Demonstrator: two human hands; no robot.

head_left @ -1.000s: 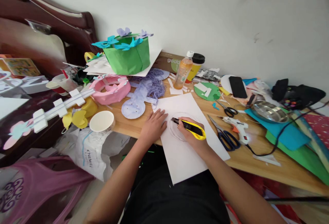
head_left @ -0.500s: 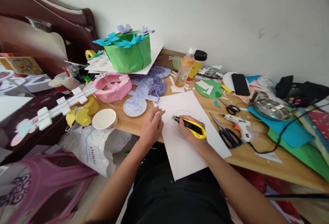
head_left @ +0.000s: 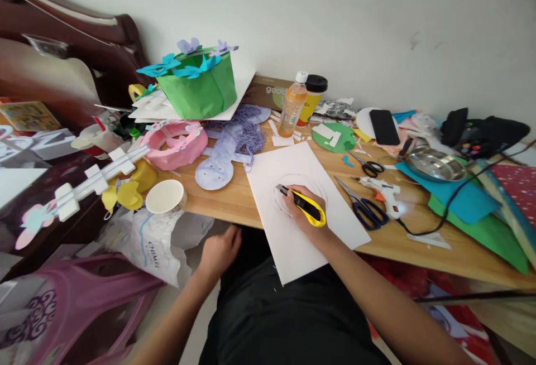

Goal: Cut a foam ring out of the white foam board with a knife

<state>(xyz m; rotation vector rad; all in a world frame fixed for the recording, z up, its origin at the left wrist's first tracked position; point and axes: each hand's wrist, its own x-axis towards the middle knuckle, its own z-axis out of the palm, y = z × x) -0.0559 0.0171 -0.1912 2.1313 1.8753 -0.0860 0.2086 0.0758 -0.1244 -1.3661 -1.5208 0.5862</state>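
Paper (head_left: 288,245) white, faint circles (head_left: 298,177) drawn; right fingers (head_left: 292,206) grip yellow-black cutter (head_left: 309,206); left fingers (head_left: 233,239) curled.

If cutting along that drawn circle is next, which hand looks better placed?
Probably the right hand: it holds the yellow cutter over the drawn circle. The left hand is off the white sheet, near the front edge of the table.

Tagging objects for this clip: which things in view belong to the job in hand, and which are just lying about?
In use:
- yellow cutter, in the right hand
- white sheet with rounded outlines, under that hand

Apparently lying about, untouched:
- dark-handled large scissors
- glue gun
- phone
- drink bottle
- green paper basket
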